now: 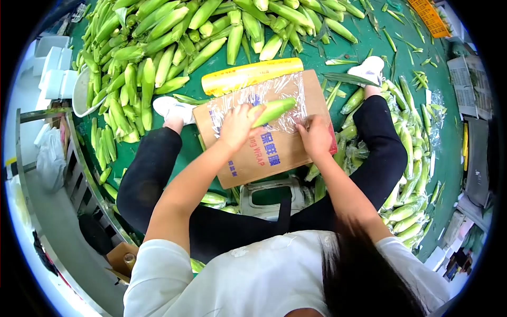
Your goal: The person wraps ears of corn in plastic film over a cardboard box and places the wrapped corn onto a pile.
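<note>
Ear of corn (275, 111) held over clear plastic film (291, 87) on a brown cardboard carton (240, 161).
On my head feed, I see the left hand (240, 126) closed around the ear's base, its tip slanting toward the carton's far right corner; the right hand (316, 138) curls narrow at the right edge (I cannot tell whether it pinches film). A yellow roll (253, 75) lies just past the far edge, unwrapped corn (169, 21) heaped beyond, and film-wrapped corn (409, 179) lies off the right edge.

A single head-worn camera faces forward and down, close over the cardboard (288, 150)
</note>
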Demonstrator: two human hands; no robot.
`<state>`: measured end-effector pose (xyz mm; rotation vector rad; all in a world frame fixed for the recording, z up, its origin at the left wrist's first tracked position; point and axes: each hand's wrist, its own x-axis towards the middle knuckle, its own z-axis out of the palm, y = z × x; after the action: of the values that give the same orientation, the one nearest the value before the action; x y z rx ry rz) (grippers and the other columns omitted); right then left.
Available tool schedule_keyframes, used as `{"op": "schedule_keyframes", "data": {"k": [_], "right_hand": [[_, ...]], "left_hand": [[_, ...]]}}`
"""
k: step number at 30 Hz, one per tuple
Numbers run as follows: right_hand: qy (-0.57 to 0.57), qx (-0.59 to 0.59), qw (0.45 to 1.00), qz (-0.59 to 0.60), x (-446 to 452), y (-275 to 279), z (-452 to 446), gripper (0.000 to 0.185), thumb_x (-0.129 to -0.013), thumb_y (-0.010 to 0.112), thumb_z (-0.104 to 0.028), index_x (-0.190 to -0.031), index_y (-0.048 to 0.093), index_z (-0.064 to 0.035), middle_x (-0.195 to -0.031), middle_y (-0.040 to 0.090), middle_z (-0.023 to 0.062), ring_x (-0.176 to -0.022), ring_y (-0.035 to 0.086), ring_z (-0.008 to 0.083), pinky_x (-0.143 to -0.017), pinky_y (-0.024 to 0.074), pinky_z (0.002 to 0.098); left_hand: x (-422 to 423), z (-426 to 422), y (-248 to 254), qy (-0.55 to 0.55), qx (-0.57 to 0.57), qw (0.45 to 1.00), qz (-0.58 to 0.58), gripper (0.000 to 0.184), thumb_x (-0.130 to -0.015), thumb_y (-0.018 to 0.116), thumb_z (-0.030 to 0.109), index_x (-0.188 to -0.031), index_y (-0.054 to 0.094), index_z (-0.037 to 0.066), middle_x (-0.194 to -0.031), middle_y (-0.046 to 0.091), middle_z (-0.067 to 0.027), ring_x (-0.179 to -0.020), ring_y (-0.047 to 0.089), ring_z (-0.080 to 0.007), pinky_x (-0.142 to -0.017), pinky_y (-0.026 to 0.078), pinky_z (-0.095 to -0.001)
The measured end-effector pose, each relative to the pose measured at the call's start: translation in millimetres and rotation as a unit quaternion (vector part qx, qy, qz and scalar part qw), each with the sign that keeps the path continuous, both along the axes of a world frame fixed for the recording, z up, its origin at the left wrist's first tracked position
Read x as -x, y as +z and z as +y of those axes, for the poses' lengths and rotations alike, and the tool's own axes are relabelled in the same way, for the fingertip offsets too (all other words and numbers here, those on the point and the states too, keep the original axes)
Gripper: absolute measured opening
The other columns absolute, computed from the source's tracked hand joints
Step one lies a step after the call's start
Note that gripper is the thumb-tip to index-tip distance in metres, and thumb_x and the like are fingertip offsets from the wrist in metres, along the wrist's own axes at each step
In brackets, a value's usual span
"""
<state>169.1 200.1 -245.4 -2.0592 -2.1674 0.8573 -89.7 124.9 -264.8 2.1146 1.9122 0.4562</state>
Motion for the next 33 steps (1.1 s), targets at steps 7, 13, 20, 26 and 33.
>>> {"op": "schedule_keyframes", "data": {"k": [7,13,20,26,33], "right_hand": [[-0.173,0.257,0.814,0.492,-42.9,3.4,26.5,0.02,-0.091,0.067,-0.018,-0.101,0.07,-0.001,-0.122,0.067,0.0036,-0.116,0.06,0.0207,-0.101,0.0446,0.0376],[0.31,-0.062,0.904,0.288,78.1,-37.1,22.2,0.023,-0.085,0.074,-0.019,-0.1,0.063,-0.0053,-0.127,0.063,0.0135,-0.117,0.059,0.0339,-0.101,0.044,0.0463],[0.479,-0.186,0.841,0.169,83.2,-32.8,31.3,0.06,-0.083,0.073,-0.039,-0.141,0.058,-0.0319,-0.136,0.058,0.0032,-0.117,0.057,0.0277,-0.097,0.0453,0.0424],[0.479,-0.153,0.843,0.191,72.4,-28.2,35.8,0.061,-0.084,0.074,-0.036,-0.142,0.057,-0.0313,-0.135,0.059,0.0047,-0.118,0.057,0.0283,-0.098,0.045,0.0434],[0.54,0.021,0.831,0.129,5.5,-3.3,-6.4,0.056,-0.09,0.07,-0.036,-0.144,0.056,-0.0325,-0.133,0.059,0.0072,-0.123,0.054,0.0283,-0.102,0.0411,0.0438]], "left_hand": [[17.1,3.8,-6.3,-0.062,-0.006,0.998,-0.017,0.073,-0.08,0.078,0.034,-0.147,0.05,0.033,-0.109,0.055,-0.0086,-0.104,0.056,-0.0295,-0.088,0.05,-0.0414],[20.8,6.5,1.7,-0.105,-0.077,0.991,0.006,0.075,-0.076,0.081,0.035,-0.144,0.052,0.02,-0.128,0.056,-0.0112,-0.119,0.052,-0.0331,-0.105,0.041,-0.0474],[37.5,-95.9,-20.2,-0.007,-0.013,0.999,0.032,0.054,-0.076,0.08,0.031,-0.123,0.062,0.012,-0.119,0.058,-0.0091,-0.115,0.055,-0.0288,-0.1,0.041,-0.0423],[54.8,-82.5,-3.3,-0.089,-0.001,0.996,-0.015,0.016,-0.086,0.067,0.01,-0.102,0.063,0.009,-0.092,0.059,-0.0063,-0.096,0.061,-0.0276,-0.085,0.05,-0.0405],[41.5,-93.6,15.7,-0.157,0.149,0.94,-0.265,0.01,-0.096,0.06,0.011,-0.105,0.06,0.008,-0.102,0.061,-0.0113,-0.092,0.064,-0.0344,-0.076,0.054,-0.0429]]}}
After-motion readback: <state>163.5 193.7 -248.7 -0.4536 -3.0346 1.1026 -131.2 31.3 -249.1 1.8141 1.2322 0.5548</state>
